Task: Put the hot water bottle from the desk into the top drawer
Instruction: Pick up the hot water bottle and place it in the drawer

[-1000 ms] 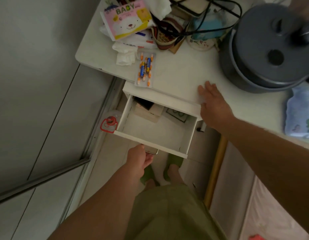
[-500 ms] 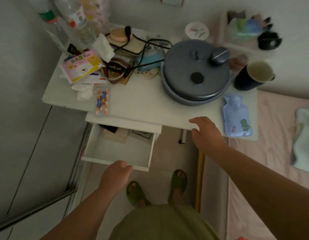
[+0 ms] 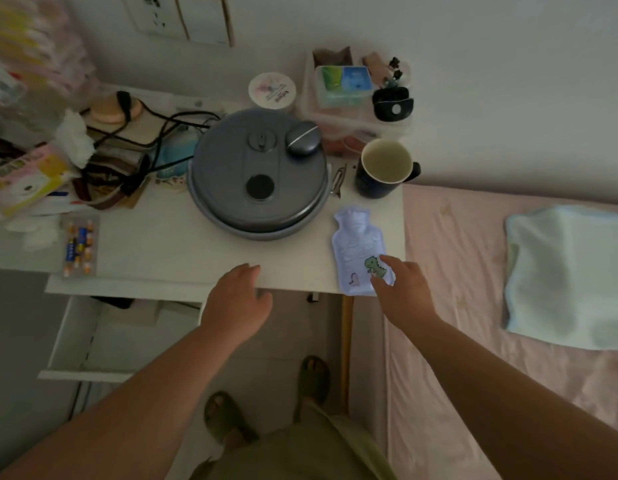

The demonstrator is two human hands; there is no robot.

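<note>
Pale-blue rubber hot water bottle [image 3: 358, 249] lies flat on white desk [image 3: 169, 244]. Right hand [image 3: 402, 289] rests open-fingered on its lower end. Left hand [image 3: 236, 303] open, empty.

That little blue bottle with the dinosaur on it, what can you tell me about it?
The hot water bottle is small, pale blue and looks like soft rubber or plastic, with raised cloud shapes, a green dinosaur and a pink heart. It lies flat on the white desk at its near right corner, neck pointing toward the wall, its bottom end slightly overhanging the edge. The right hand rests its fingers on the lower end, not yet gripping.
</note>
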